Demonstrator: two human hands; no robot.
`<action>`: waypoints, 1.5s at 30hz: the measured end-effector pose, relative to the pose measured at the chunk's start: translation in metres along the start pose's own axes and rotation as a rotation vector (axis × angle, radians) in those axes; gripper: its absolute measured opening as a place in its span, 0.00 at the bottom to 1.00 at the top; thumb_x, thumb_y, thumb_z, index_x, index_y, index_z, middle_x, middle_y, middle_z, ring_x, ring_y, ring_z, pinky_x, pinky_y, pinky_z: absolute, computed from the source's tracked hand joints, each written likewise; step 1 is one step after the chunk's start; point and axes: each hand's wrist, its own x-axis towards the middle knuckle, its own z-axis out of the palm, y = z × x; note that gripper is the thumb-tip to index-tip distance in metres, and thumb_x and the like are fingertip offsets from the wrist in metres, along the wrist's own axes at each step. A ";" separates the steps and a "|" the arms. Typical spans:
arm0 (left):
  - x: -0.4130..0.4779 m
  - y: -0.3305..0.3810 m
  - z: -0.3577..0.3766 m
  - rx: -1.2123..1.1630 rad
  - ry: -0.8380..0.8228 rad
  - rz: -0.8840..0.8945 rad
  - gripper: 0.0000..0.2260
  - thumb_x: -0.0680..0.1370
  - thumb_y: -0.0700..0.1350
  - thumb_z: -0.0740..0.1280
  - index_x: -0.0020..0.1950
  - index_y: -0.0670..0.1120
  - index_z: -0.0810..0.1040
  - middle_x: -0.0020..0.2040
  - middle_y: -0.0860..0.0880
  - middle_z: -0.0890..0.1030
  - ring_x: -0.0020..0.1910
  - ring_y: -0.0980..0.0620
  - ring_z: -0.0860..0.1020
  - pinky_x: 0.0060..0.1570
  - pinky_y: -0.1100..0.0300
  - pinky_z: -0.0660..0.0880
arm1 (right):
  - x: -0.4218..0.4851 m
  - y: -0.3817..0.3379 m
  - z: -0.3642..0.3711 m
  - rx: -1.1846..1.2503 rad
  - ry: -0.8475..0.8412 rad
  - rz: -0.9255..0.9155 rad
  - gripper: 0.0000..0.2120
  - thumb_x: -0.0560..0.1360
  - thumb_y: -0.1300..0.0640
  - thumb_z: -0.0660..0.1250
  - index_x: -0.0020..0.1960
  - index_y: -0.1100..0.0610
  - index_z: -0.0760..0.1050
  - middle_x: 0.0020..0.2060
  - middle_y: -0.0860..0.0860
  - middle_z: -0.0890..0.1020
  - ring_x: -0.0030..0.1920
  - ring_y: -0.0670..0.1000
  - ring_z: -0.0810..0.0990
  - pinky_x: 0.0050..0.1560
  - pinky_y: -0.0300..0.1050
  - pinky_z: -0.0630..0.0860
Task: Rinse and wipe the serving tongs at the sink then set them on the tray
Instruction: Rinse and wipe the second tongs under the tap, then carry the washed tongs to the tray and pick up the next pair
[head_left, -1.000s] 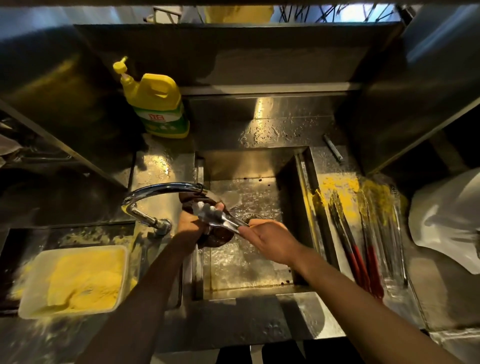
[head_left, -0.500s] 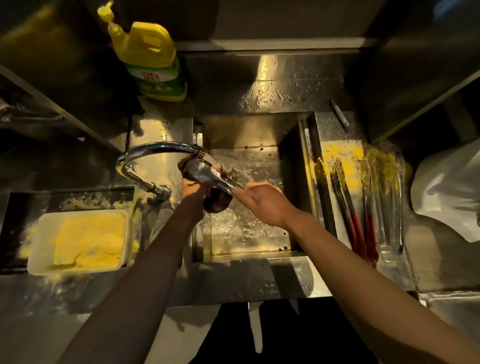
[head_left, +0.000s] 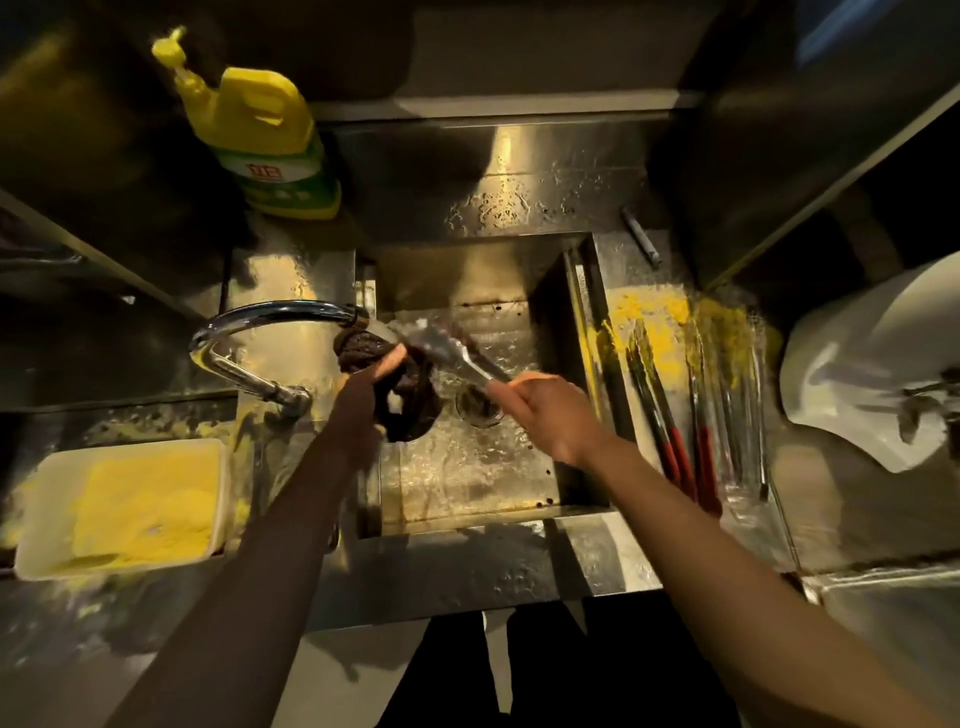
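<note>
Tongs (head_left: 457, 358) swing under the faucet (head_left: 275, 317); right hand (head_left: 550, 415) grips them, left hand (head_left: 363, 389) clutches dark cloth (head_left: 410, 400); bottle (head_left: 265, 135) label unreadable, upper left.

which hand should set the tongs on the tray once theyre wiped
Right. The right hand already grips the tongs by the handle, and the tray lies on its side of the sink. The left hand holds the dark cloth.

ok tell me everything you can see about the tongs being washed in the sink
The tongs are shiny bare metal, long and narrow, their arms nearly closed. They slant over the sink, tip toward the faucet, wet from its stream. The right hand grips the handle end; the left hand presses a dark cloth against their tip end.
</note>
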 end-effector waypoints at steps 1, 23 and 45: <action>0.000 -0.001 0.010 -0.031 -0.001 -0.012 0.19 0.83 0.45 0.59 0.36 0.47 0.81 0.29 0.51 0.75 0.27 0.55 0.75 0.30 0.66 0.74 | -0.001 -0.002 0.006 0.004 -0.020 0.010 0.28 0.81 0.36 0.49 0.35 0.53 0.73 0.34 0.50 0.75 0.34 0.48 0.74 0.37 0.46 0.67; -0.080 0.048 0.178 0.088 0.116 0.209 0.16 0.73 0.47 0.75 0.57 0.41 0.82 0.54 0.40 0.84 0.53 0.40 0.83 0.54 0.46 0.80 | -0.080 0.022 -0.123 -0.091 0.503 -0.017 0.22 0.80 0.38 0.58 0.43 0.53 0.80 0.39 0.45 0.69 0.39 0.55 0.77 0.37 0.44 0.63; -0.174 0.058 0.466 0.426 -0.618 0.378 0.17 0.68 0.48 0.79 0.52 0.42 0.82 0.45 0.44 0.86 0.43 0.47 0.85 0.42 0.54 0.81 | -0.348 0.066 -0.281 -0.183 1.205 0.446 0.26 0.81 0.38 0.57 0.30 0.51 0.70 0.33 0.47 0.72 0.34 0.49 0.71 0.34 0.45 0.60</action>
